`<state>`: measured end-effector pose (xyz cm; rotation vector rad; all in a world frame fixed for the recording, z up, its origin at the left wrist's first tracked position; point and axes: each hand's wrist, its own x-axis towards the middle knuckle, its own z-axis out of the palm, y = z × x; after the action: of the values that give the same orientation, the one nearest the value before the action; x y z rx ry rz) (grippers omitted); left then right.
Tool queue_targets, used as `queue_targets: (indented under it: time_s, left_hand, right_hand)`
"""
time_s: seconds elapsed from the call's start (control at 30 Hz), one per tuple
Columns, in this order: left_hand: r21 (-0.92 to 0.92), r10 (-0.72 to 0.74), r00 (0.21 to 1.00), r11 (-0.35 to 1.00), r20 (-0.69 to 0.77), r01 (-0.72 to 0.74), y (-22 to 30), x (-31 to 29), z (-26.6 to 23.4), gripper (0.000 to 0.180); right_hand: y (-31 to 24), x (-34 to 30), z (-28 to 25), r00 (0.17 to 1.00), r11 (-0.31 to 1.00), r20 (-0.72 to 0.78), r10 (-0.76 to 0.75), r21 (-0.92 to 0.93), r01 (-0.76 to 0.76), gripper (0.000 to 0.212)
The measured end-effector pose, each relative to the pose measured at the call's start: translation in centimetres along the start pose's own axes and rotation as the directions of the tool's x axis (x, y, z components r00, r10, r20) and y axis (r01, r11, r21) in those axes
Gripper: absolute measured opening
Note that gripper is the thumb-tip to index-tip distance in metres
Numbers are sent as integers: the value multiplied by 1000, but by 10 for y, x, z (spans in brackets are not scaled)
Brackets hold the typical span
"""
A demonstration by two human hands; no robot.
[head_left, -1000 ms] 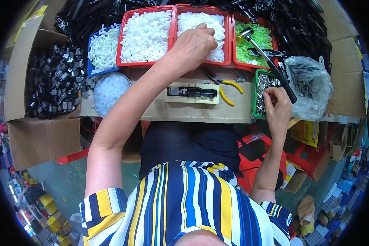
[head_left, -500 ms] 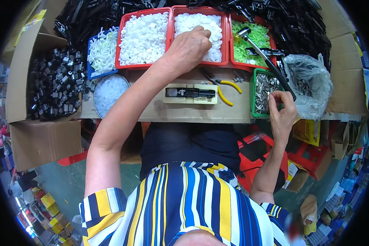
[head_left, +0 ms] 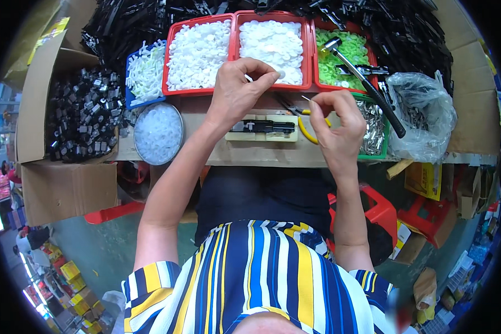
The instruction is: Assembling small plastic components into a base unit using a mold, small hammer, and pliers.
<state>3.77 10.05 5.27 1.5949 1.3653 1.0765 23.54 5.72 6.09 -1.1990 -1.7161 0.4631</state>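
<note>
Both hands are raised over the bench (head_left: 250, 157), palms apart, each with thumb and forefinger brought together. Left hand (head_left: 235, 89): gripping a small white disc (head_left: 281, 74) by its edge at the near side of the middle red tray (head_left: 308, 58), which contains similar white discs (head_left: 268, 42). The edge grip presumably leaves the face of the disc unobstructed. Right hand (head_left: 339, 119): pinching a thin metal pin (head_left: 305, 98), its tip projecting up and to the left; this hold probably leaves that end exposed and easy to aim. The remaining fingers of the right hand are curled, and the palm is otherwise unloaded as far as can be seen. The black part (head_left: 261, 126) rests lengthwise in a cream block (head_left: 285, 138), which appears to serve as a fixture keeping it level and steady. This assembly is located between the hands from left to right and closer to the torso than the fingertips; the left wrist overlaps its far left corner in view, and neither set of fingertips touches it. Yellow-handled pliers (head_left: 304, 132) lie just right of the block, partly covered by the right hand. The green tray (head_left: 374, 156) of metal pieces (head_left: 372, 125) sits beside that hand, likely for short reach.
</note>
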Motion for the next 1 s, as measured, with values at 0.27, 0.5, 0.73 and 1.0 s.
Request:
queue_targets:
  time_s: [0.27, 0.5, 0.73, 1.0]
  left_hand:
    - [-287, -40, 999, 957, -31, 29, 3, -30, 1, 14]
    - [-307, 18, 993, 950, -121, -54, -3, -42, 1, 9]
    - [-181, 132, 970, 969, -205, -170, -2, -49, 1, 8]
    - [210, 440, 849, 896, -292, -392, 1, -53, 9, 10]
  right_hand:
    - [-12, 10, 30, 996, 991, -1, -93, -101, 93, 11]
    - [-18, 5, 36, 992, 985, 32, -123, -115, 126, 12]
    - [-22, 3, 41, 982, 965, 24, -185, -183, 187, 14]
    - [-17, -7, 46, 974, 961, -21, -225, -171, 219, 15]
